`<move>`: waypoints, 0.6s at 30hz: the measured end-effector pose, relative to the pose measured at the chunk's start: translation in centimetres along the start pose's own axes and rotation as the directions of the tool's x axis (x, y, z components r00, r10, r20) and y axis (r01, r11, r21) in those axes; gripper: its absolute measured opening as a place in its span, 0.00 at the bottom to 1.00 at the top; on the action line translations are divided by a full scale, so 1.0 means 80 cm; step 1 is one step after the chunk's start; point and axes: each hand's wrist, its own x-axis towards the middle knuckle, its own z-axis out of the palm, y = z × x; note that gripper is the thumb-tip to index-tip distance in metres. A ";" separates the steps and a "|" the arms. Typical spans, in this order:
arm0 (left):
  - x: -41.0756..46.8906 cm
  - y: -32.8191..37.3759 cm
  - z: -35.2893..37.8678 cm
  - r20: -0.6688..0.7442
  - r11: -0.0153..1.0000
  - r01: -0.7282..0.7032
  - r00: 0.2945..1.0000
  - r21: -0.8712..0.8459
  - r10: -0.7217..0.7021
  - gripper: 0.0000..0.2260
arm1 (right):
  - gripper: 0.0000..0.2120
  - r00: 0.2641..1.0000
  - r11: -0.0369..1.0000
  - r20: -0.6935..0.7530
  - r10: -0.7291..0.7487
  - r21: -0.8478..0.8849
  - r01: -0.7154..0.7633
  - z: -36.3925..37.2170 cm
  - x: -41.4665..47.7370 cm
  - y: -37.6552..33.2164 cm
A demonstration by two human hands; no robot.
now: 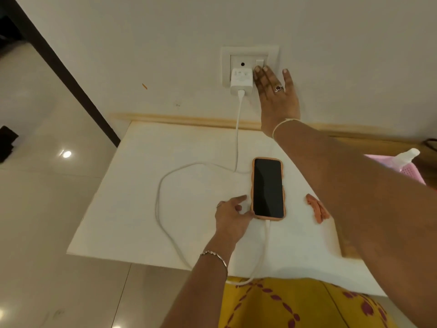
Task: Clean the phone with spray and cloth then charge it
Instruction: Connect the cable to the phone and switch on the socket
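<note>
The phone (268, 188), dark-screened in an orange case, lies face up on the white table (132, 209). A white cable (160, 192) runs from its bottom end in a loop to the white charger (241, 82) plugged into the wall socket (249, 59). My left hand (233, 216) rests beside the phone's lower left corner, fingers apart, thumb touching the case. My right hand (275, 91) is flat against the wall, fingertips on the socket's switch. An orange cloth (316, 210) lies right of the phone. The spray bottle (405, 157) stands at the far right.
A pink basket (411, 172) sits behind my right forearm by the spray bottle. The table's front edge is close to my yellow patterned clothing (295, 304). Glossy floor tiles (47, 221) lie to the left, with a dark door frame (59, 65) at the wall.
</note>
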 end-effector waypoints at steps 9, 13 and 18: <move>0.002 -0.001 0.002 0.009 1.000 0.021 1.000 -0.008 -0.021 0.21 | 0.39 1.000 1.000 -0.016 0.006 -0.006 -0.006 0.005 0.000 -0.002; 0.002 -0.001 0.002 0.021 0.999 0.035 0.999 -0.025 -0.034 0.21 | 0.38 0.998 0.994 -0.063 0.001 0.109 0.005 0.009 -0.009 0.003; -0.001 0.000 0.000 0.046 0.996 0.052 0.998 -0.069 -0.049 0.22 | 0.34 0.996 0.887 0.007 0.085 0.455 -0.079 0.026 -0.068 0.002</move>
